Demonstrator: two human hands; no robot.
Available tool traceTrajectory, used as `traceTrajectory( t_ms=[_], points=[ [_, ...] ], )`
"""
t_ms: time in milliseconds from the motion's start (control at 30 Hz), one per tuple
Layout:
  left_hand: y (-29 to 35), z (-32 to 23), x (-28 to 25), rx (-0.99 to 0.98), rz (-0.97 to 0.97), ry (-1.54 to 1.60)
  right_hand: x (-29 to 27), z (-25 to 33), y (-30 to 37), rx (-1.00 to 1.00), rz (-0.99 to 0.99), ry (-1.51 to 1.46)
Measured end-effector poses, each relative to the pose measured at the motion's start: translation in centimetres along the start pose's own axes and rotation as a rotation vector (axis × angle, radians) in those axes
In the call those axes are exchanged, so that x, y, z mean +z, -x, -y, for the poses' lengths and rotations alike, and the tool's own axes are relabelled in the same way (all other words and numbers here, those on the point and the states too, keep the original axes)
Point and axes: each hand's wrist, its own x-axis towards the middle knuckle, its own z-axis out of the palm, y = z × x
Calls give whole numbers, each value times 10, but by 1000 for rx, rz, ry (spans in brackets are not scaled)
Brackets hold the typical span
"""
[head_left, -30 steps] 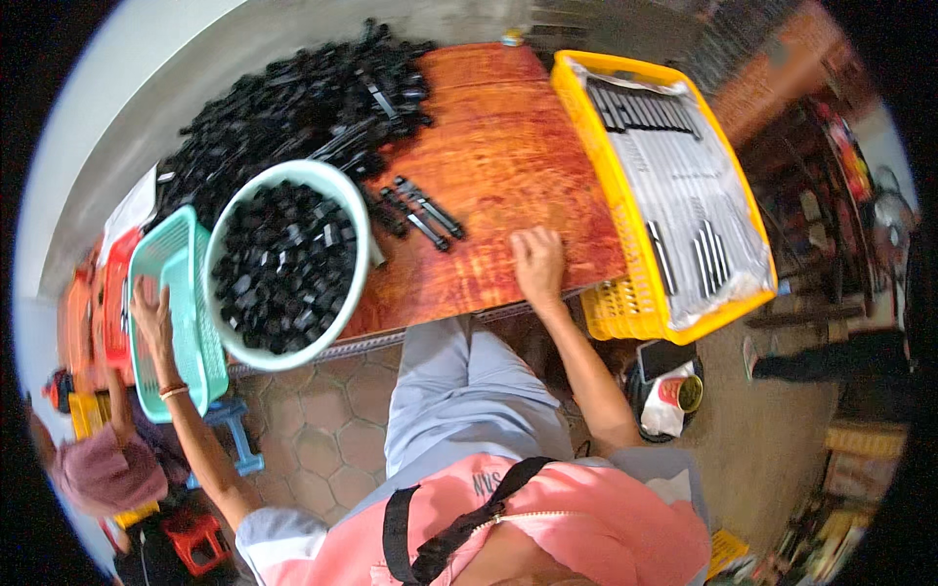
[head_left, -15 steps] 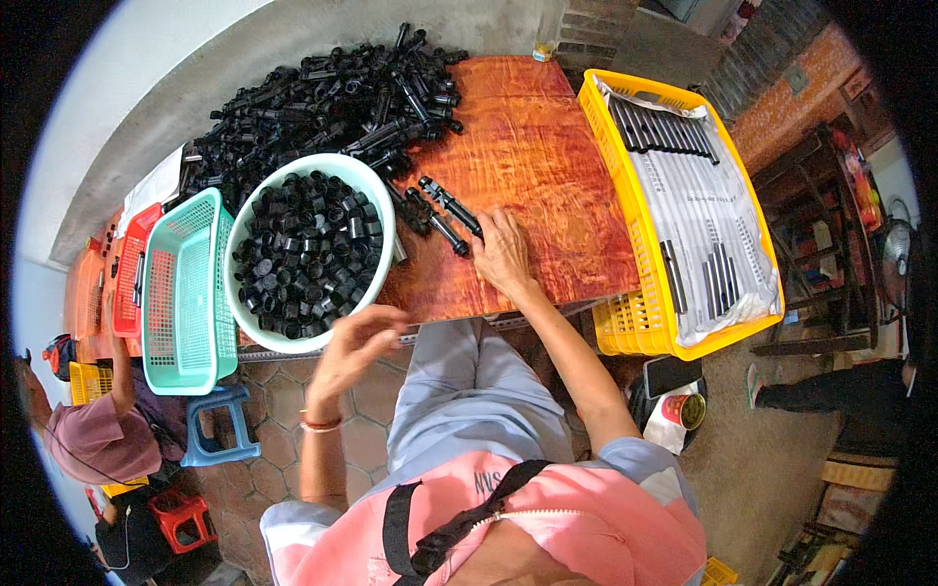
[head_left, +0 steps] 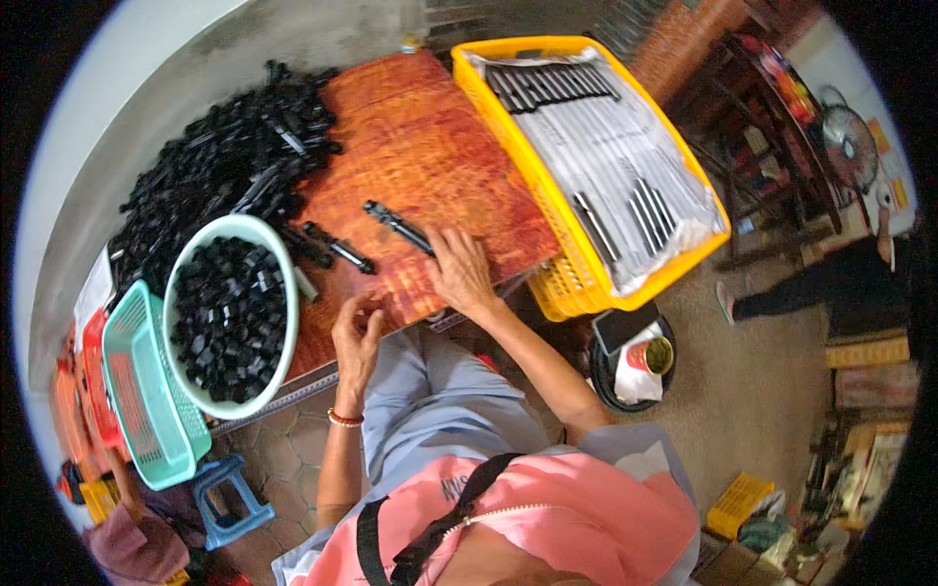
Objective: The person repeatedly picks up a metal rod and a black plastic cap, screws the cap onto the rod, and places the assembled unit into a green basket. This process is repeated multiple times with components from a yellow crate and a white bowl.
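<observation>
From my seat I can make out the near end of a black tube point(head_left: 396, 225) vanishing under the right hand point(head_left: 461, 269); I cannot tell whether its fingers are clamped on it or merely lie over it; the rest of the tube slants across the surface point(head_left: 420, 127). The left hand point(head_left: 357, 342) is at the front edge, its fingers curled and slightly blurred, so I cannot tell if they meet or pinch anything; a second black tube point(head_left: 337, 247) lies just beyond it.

A pale round bowl point(head_left: 291, 324) of black caps point(head_left: 230, 322) stands to the left, covering part of a tangled black heap point(head_left: 225, 146) whose single pieces blur together; a green basket point(head_left: 147, 391) sits beside the bowl; a yellow crate point(head_left: 539, 186) bounds the right side; another person's sleeve point(head_left: 137, 549) is cut off at lower left.
</observation>
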Motion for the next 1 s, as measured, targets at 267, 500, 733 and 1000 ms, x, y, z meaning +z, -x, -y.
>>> traceTrajectory(
  t_ms=[267,500,733,1000],
  points=[
    [-12,13,11,196,-160,-309,-118,-53,-6,100,-266,-27],
    [-13,14,13,219,-174,-286,-156,-225,38,501,192,300],
    [-11,13,13,253,-197,-286,-139,-264,58,666,285,-228],
    [-8,24,8,242,-216,-295,-178,-190,36,780,21,-242]
  ],
)
